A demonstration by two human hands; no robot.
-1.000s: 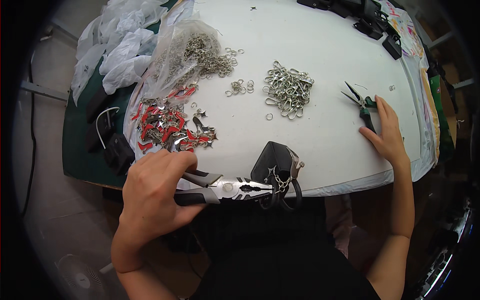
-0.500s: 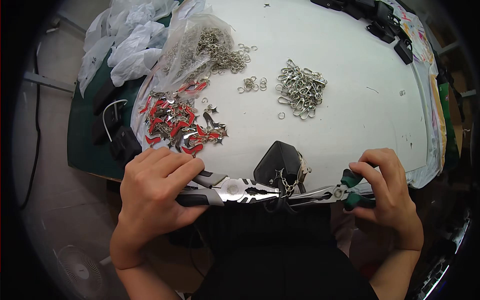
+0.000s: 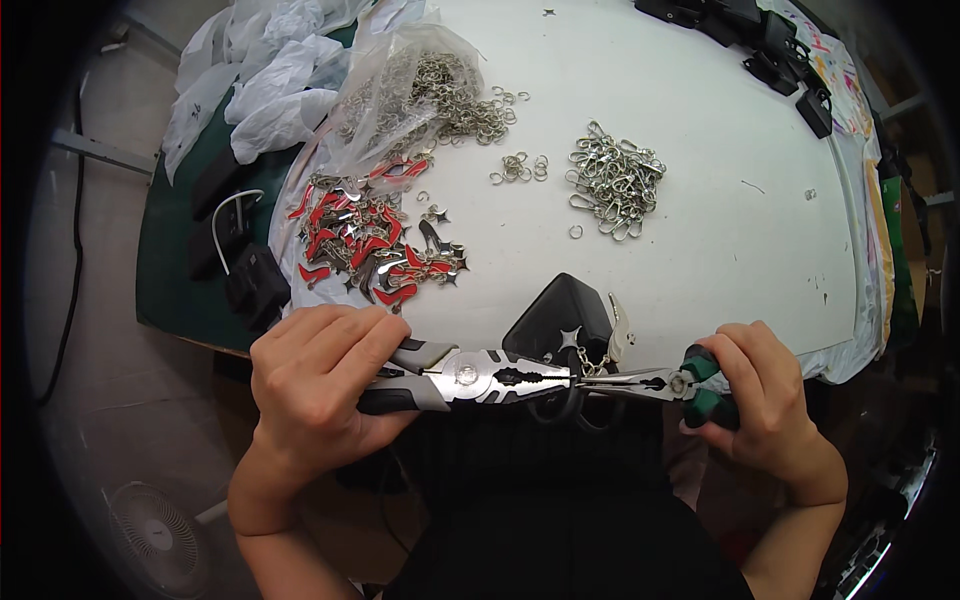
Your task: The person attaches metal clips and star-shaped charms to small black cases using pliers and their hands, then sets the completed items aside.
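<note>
My left hand [image 3: 318, 390] is closed round the grey-and-black handles of a pair of combination pliers [image 3: 478, 375]. In my right hand [image 3: 762, 395] are slim-nosed pliers [image 3: 665, 384] with green-and-black grips. The two tools' tips meet at the table's front edge, close to a short chain with a silver star charm [image 3: 570, 338]. A light, shoe-shaped charm [image 3: 619, 330] hangs beside it. Whatever small link is between the jaws is too small to make out. Just behind stands a black block-like holder [image 3: 562, 318], with dark loop handles [image 3: 600, 412] below the plier tips.
Red and dark shoe-shaped charms [image 3: 365, 235] lie heaped at left. Behind them a clear plastic bag [image 3: 400, 95] spills metal rings. Several loose rings [image 3: 515, 168] and a pile of silver snap clasps [image 3: 618, 180] lie mid-table. Black devices [image 3: 770, 45] sit at the far right.
The right-hand pliers have closed and moved slightly left, their tips now meeting the left pliers' tips. The star and pale charm show more clearly. The whole view has shifted a little.
</note>
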